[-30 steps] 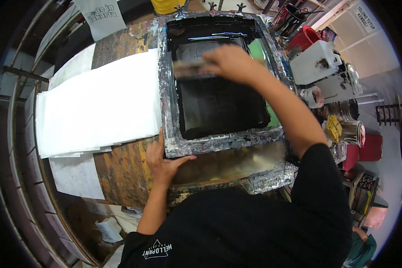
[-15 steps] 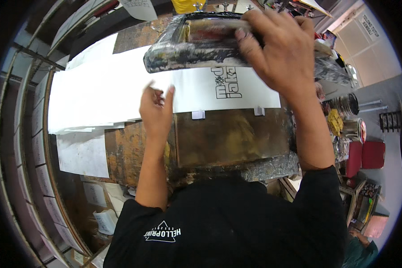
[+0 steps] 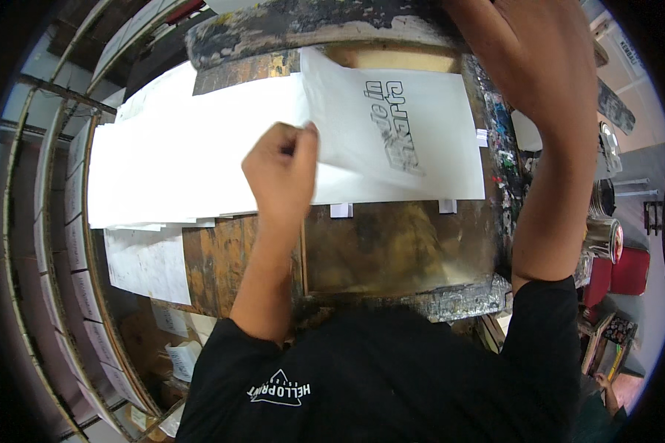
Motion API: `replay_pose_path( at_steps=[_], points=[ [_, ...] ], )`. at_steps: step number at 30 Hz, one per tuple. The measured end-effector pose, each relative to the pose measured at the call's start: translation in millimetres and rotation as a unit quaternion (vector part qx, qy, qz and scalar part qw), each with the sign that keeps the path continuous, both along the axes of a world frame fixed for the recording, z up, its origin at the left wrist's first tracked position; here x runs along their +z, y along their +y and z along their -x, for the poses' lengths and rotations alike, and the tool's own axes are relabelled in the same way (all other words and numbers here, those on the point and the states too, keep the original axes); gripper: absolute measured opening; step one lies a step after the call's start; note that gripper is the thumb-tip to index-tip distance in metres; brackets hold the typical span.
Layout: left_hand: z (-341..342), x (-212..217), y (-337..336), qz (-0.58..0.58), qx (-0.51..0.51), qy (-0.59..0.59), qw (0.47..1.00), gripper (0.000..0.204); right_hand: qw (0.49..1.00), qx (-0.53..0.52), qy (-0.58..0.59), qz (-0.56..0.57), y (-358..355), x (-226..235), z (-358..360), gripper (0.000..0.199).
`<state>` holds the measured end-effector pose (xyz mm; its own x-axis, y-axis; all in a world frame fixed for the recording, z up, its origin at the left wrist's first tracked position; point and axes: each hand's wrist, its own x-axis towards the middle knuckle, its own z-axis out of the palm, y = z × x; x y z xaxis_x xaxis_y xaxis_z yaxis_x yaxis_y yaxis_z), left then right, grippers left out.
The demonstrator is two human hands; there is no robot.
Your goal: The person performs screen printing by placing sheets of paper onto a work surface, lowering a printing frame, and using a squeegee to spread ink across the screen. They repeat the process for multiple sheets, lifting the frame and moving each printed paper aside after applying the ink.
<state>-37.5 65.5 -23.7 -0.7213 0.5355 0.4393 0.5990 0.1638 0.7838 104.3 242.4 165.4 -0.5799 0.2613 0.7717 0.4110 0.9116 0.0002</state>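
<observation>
My left hand [image 3: 282, 166] is closed in a pinch on the left edge of a white printed sheet [image 3: 451, 133]. The sheet's left part is lifted and curled, and its black outlined lettering is smeared by motion. Along the far side, a paint-stained screen-printing frame [image 3: 325, 29] is tilted up above the table. At its right end is my right hand [image 3: 536, 55], closed on the frame; its fingertips run out of the picture at the top.
A broad stack of white paper [image 3: 185, 155] covers the table's left side. White tabs [image 3: 341, 210] stick up by the sheet's near edge. A bare brown board [image 3: 399, 247] lies nearer me. Racks [image 3: 59, 184] stand left; cans [image 3: 604, 238] and a red chair [image 3: 628, 273] are right.
The screen frame has swung up and away with my right hand, uncovering the printed sheet. My left hand, open before, has closed on the sheet's edge and lifted it.
</observation>
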Motion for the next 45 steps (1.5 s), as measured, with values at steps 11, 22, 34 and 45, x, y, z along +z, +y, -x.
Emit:
replay_pose_path(
  at_steps=[11,22,34,45],
  points=[
    [199.4,-47.4,-159.2,0.161,0.233,0.043,0.958,0.039,0.995,0.007,-0.092,0.041,7.0,-1.1,-22.7,0.048],
    [-17.2,1.6,-63.0,-0.121,-0.258,-0.312,0.907,0.117,0.965,0.066,-0.248,0.053,-30.9,-84.8,-70.4,0.053],
    [-37.4,-119.3,-99.1,0.175,-0.079,0.102,0.976,0.12,0.968,0.071,-0.223,0.092,147.0,-260.4,61.3,0.032],
    [-41.1,-117.2,-99.6,0.21,-0.078,0.092,0.97,0.122,0.959,0.066,-0.235,0.143,124.9,-298.1,54.6,0.031]
  ],
)
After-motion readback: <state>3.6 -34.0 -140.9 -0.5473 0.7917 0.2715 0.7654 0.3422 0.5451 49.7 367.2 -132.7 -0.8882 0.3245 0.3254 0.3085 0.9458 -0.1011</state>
